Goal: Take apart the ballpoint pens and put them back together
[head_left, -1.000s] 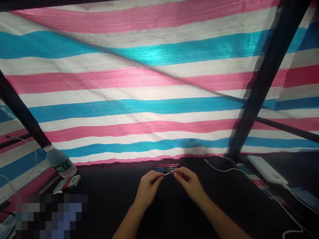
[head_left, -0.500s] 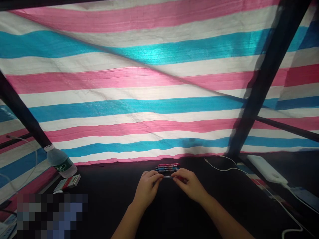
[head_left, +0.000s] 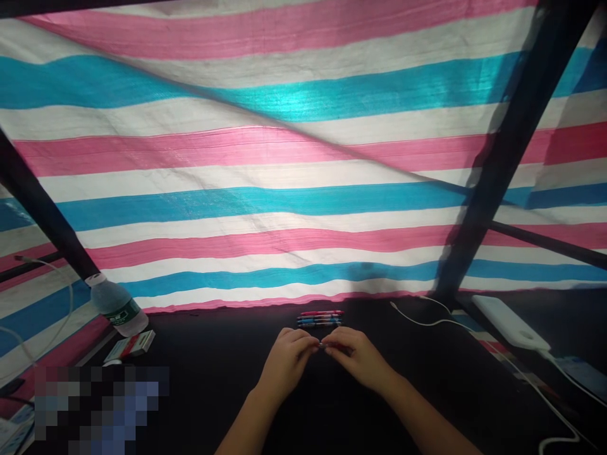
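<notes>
My left hand and my right hand meet at the fingertips over the dark tabletop. Between them, a small silvery bit of a pen shows, and the fingers hide the rest of it. Just beyond my fingers, a row of several slim pens in pink, blue and dark colours lies side by side. Neither hand touches that row.
A plastic water bottle lies at the table's far left, near a small red and white box. A white power bank with a white cable sits at right. Striped tarpaulin and dark poles stand behind.
My hands have drawn closer together. The pen, earlier visible as a silver and red length between them, is now almost hidden in my fingers.
</notes>
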Action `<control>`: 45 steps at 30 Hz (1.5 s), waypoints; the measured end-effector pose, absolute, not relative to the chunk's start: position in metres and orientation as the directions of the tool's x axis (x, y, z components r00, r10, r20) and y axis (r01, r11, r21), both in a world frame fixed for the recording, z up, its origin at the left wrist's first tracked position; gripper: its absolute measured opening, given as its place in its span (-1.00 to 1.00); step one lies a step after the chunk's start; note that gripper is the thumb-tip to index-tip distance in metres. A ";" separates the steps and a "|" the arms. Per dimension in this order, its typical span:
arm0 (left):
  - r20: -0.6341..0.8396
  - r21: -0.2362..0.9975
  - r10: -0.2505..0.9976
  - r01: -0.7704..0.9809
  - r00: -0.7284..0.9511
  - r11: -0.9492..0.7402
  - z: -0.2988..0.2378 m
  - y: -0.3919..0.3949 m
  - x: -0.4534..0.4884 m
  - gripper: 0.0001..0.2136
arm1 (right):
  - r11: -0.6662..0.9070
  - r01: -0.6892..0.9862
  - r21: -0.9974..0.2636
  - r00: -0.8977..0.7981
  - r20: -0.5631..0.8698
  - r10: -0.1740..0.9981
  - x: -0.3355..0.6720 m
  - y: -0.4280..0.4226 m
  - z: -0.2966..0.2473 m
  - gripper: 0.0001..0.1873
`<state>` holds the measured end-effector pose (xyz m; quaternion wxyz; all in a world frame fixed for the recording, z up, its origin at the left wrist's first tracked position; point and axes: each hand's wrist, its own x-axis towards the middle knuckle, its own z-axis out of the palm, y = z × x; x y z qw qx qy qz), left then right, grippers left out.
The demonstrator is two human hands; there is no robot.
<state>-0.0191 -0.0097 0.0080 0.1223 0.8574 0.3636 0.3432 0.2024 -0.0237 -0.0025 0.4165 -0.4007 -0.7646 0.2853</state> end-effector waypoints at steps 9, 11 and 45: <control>0.521 0.587 0.729 0.434 0.445 -0.684 -0.004 -0.011 -0.014 -0.84 | 0.387 0.361 -0.848 -0.300 0.287 0.910 0.198 -0.027 -0.002 -0.78; 0.530 0.576 0.727 0.443 0.436 -0.686 -0.005 -0.010 -0.013 -0.91 | 0.343 0.321 -0.883 -0.303 0.247 0.920 0.197 -0.027 -0.002 -0.72; 0.559 0.459 0.644 0.451 0.522 -0.765 -0.002 -0.009 -0.016 -0.84 | 0.294 0.365 -0.883 -0.282 0.196 0.939 0.200 -0.023 -0.010 -0.58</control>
